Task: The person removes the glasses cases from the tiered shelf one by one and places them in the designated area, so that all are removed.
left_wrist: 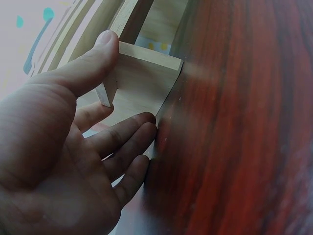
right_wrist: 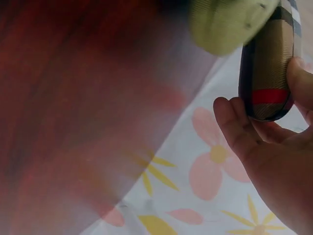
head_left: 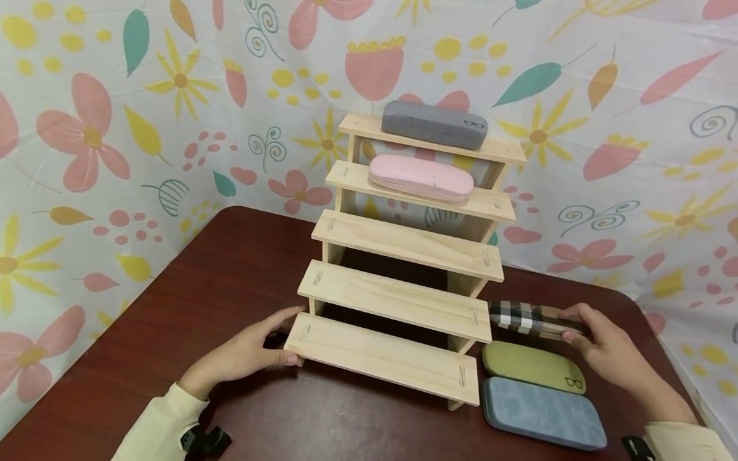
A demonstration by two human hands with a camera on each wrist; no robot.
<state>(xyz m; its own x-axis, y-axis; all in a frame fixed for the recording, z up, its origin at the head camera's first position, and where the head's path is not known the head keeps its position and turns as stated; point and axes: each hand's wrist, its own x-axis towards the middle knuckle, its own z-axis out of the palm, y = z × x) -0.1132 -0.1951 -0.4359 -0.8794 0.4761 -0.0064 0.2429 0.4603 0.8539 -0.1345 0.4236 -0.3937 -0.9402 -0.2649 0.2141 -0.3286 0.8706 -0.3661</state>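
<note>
In the head view my left hand pinches the left end of the lowest step of a pale wooden tiered display stand. The left wrist view has the thumb on the edge of that board and the other fingers spread below it. At the stand's right, my right hand grips one end of a plaid glasses case. The right wrist view shows a red stripe near the gripped end of this case. A green glasses case and a blue glasses case lie just in front of it.
On the top tier sits a grey glasses case, and a pink glasses case is one tier down. The three lower tiers are bare wood. Everything stands on a dark red-brown table, with a flower-patterned cloth hanging behind.
</note>
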